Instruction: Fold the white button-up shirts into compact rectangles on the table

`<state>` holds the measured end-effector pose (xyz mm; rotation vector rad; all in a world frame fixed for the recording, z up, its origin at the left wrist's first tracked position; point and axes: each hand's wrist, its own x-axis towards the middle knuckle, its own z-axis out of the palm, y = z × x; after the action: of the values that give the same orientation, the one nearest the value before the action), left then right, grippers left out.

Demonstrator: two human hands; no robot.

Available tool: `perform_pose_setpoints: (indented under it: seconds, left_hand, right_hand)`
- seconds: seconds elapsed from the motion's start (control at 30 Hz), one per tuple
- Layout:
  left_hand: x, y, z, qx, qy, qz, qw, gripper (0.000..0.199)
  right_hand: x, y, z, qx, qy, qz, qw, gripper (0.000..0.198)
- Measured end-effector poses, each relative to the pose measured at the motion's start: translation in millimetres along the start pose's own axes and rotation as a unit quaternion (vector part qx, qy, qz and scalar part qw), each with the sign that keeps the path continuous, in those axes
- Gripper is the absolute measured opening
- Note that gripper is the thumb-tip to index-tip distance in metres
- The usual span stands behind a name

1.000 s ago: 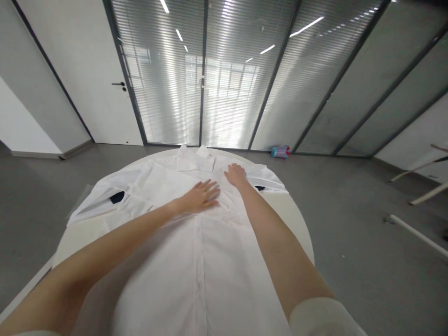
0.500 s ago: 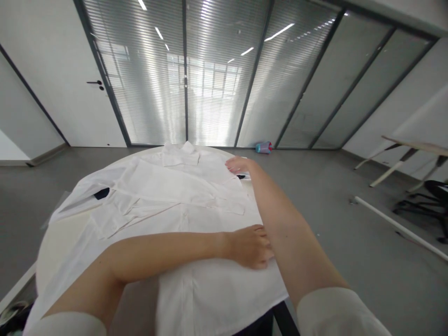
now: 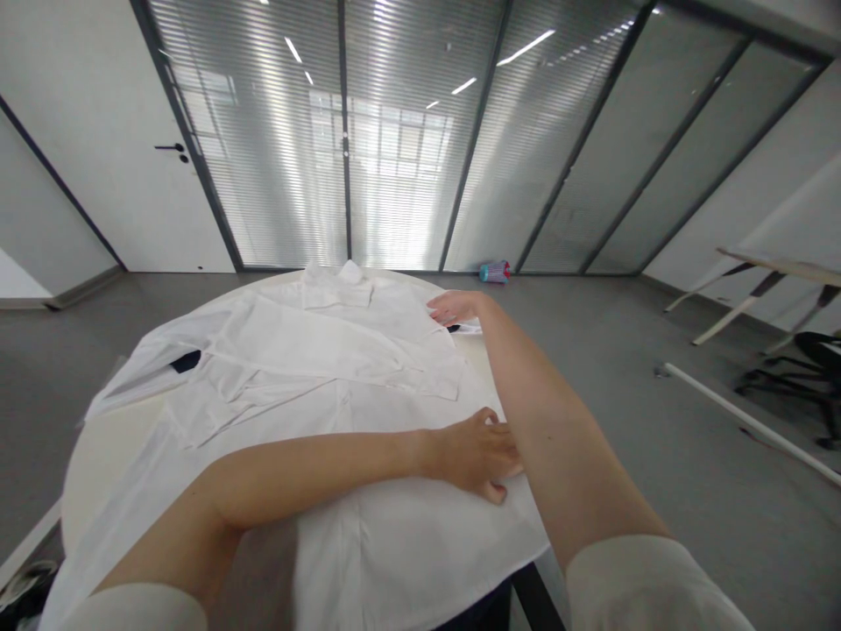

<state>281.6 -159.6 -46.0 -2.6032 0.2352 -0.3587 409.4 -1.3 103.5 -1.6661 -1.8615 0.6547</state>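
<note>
A white button-front shirt (image 3: 394, 548) lies spread over a round white table (image 3: 98, 473), collar at the far end and hem towards me. One sleeve is folded across its upper part. My left hand (image 3: 474, 451) rests on the shirt's right side, thumb and fingers apart; some fingertips pass behind my right forearm. Farther off, my right hand (image 3: 456, 307) lies at the shirt's far right edge near the shoulder, fingers stretched out. The shirt's left part runs down past the table's near left edge.
Dark patches, one of them a navy piece (image 3: 187, 360), show beside the shirt. A blue and pink bin (image 3: 494, 272) lies on the floor by the glass partition. To the right are a desk (image 3: 781, 263), a black chair base (image 3: 788, 386) and a white bar (image 3: 742, 421).
My left hand has shifted slightly right, and its thumb and fingers have spread apart. My right hand has moved a little to the right along the shirt's edge.
</note>
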Motion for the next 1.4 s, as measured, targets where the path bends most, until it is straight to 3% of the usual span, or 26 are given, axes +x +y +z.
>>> perform_pose_setpoints:
  seconds: [0.13,0.3,0.5,0.6,0.7,0.8,0.97,1.27,1.4]
  left_hand:
    - [-2,2,-5,0.022,0.020,-0.007,1.000,0.020]
    - [-12,7,-19,0.032,0.043,0.020,0.998,0.014]
    - [-35,14,-49,0.034,0.059,0.042,0.997,0.017]
    - [-48,20,-60,0.043,0.068,0.030,0.996,0.017]
    - [-62,28,-65,0.050,0.077,0.025,0.996,0.020]
    - [-80,35,-68,0.057,0.078,0.021,0.995,0.025]
    - [-113,43,-67,0.051,0.113,-0.013,0.992,0.026]
    - [-140,48,-55,0.011,0.121,-0.039,0.992,0.026]
    - [-139,50,-55,0.003,0.125,-0.037,0.991,0.027]
  right_hand:
    - [-5,-5,-10,0.064,-0.064,0.055,0.994,0.041]
    - [-5,-5,-31,0.121,-0.062,0.069,0.988,0.047]
    - [-1,3,-46,0.091,-0.040,0.055,0.994,0.042]
    - [3,3,-36,0.076,-0.033,0.043,0.996,0.040]
    - [14,-3,-17,0.043,0.029,0.044,0.998,0.031]
    - [38,-15,6,-0.001,0.110,0.053,0.993,0.021]
    - [86,-28,33,-0.065,0.170,0.058,0.982,0.018]
    - [123,-8,45,-0.168,0.197,0.100,0.961,0.023]
    - [130,5,45,-0.162,0.226,0.077,0.958,0.030]
